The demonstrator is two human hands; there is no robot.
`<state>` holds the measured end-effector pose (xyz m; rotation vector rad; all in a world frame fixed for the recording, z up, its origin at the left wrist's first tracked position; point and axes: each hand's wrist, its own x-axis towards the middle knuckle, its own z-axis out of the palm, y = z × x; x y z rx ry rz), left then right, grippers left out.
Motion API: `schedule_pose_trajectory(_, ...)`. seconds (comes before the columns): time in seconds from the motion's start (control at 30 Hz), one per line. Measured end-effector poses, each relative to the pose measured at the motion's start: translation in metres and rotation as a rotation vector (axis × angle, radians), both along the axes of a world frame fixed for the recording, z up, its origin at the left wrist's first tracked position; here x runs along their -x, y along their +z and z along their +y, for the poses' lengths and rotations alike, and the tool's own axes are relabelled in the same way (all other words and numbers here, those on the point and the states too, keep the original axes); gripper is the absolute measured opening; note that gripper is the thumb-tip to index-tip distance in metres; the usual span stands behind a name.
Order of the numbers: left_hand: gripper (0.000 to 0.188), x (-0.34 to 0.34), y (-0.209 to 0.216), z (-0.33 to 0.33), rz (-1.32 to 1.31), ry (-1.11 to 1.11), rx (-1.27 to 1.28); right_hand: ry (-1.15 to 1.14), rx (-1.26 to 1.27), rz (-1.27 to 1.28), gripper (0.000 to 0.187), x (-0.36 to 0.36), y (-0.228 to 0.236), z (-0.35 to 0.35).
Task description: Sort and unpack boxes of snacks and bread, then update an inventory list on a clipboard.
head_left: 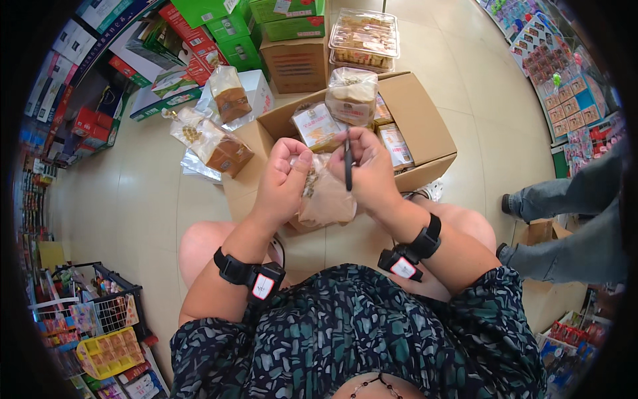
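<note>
A clear plastic bag of bread (329, 203) with gold print stands below and between my hands, in front of the open carton. My left hand (286, 179) is closed, thumb against curled fingers, at the bag's gathered upper left edge. My right hand (372, 166) is closed around a slim black pen (348, 166) that points downward, close to the bag's upper right. What its fingertips touch on the bag is hidden. Just beyond, another bagged loaf (352, 96) rests on top of the packs inside the carton (432, 136).
Two more bagged loaves (229, 149) (230, 93) lie left of the carton, near white boxes. Behind it are a closed carton (292, 63), green boxes (239, 50) and stacked clear food trays (364, 40). A person's jeans-clad legs (565, 199) are at right; shelves line both sides.
</note>
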<state>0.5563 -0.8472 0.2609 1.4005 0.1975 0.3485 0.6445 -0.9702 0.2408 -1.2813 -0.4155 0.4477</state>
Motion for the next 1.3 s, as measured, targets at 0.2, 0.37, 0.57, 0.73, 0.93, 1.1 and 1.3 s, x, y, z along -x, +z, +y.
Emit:
schedule_pose_trajectory(0.2,0.008,0.000,-0.008,0.014,-0.032,0.078,-0.213,0.186,0.158,0.067,0.033,-0.059,0.016,-0.029)
schedule_pose_trajectory(0.37,0.010,-0.005,-0.019,0.031,-0.015,0.139,-0.268,0.668,0.713,-0.320,0.028,-0.071,0.017,-0.070)
schedule_pose_trajectory(0.57,0.011,-0.013,-0.025,0.037,0.017,0.181,-0.461,0.772,0.846,-0.451,0.029,-0.071,0.035,-0.076)
schedule_pose_trajectory(0.73,0.015,-0.025,-0.059,0.053,0.134,0.125,-0.623,0.563,0.731,-0.465,0.029,-0.080,0.036,-0.082)
schedule_pose_trajectory(0.93,0.010,-0.038,-0.100,0.052,0.229,0.095,-0.555,0.491,0.632,-0.496,0.031,-0.083,0.038,-0.090)
schedule_pose_trajectory(1.1,0.009,-0.051,-0.147,0.038,0.477,0.188,-0.347,0.431,0.594,-0.511,0.032,-0.088,0.039,-0.099)
schedule_pose_trajectory(1.3,0.015,-0.069,-0.205,0.069,0.966,0.145,0.347,0.427,0.614,-0.516,0.035,-0.092,0.042,-0.103)
